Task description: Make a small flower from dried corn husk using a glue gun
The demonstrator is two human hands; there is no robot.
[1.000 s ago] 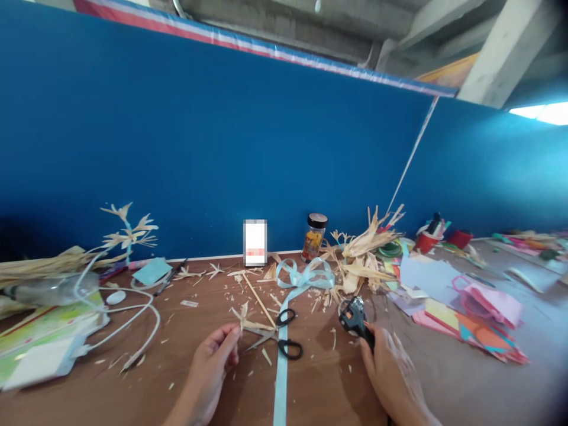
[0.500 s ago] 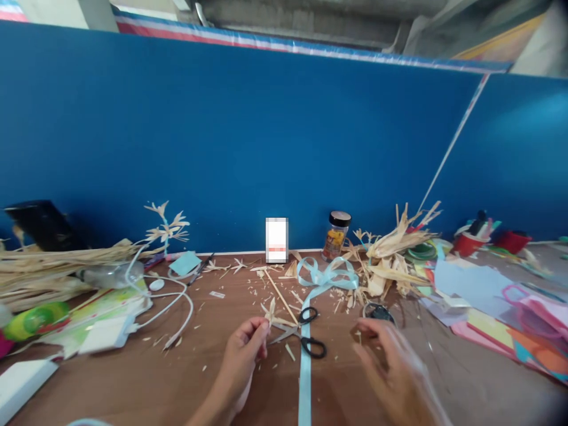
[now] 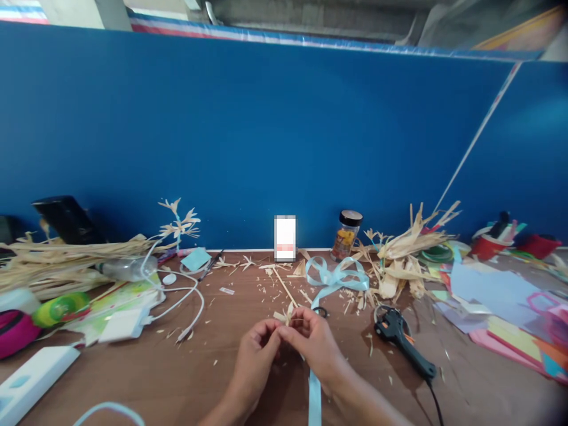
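Note:
My left hand (image 3: 261, 349) pinches a small pale flower of dried corn husk (image 3: 288, 316) between thumb and fingertips. Meeting it at the flower's base, my right hand (image 3: 313, 343) is closed with its thumb and fingers on the same piece. Beneath the right hand lie the scissors, mostly covered, with one black handle loop (image 3: 320, 311) showing. A light blue ribbon (image 3: 315, 396) runs under that hand toward the front, its bow (image 3: 336, 275) lying farther back. Just behind the flower is a thin stick (image 3: 284, 287).
A black glue gun (image 3: 406, 343) lies to the right, its cord trailing forward. Husk bundles (image 3: 399, 260), a lidded jar (image 3: 346, 236) and coloured paper (image 3: 483, 284) stand or lie behind. White cables (image 3: 195, 313) and a power strip (image 3: 38, 378) are at left.
My right hand has moved left from beside the glue gun to the flower, uncovering the glue gun and covering most of the scissors. The view has shifted slightly left.

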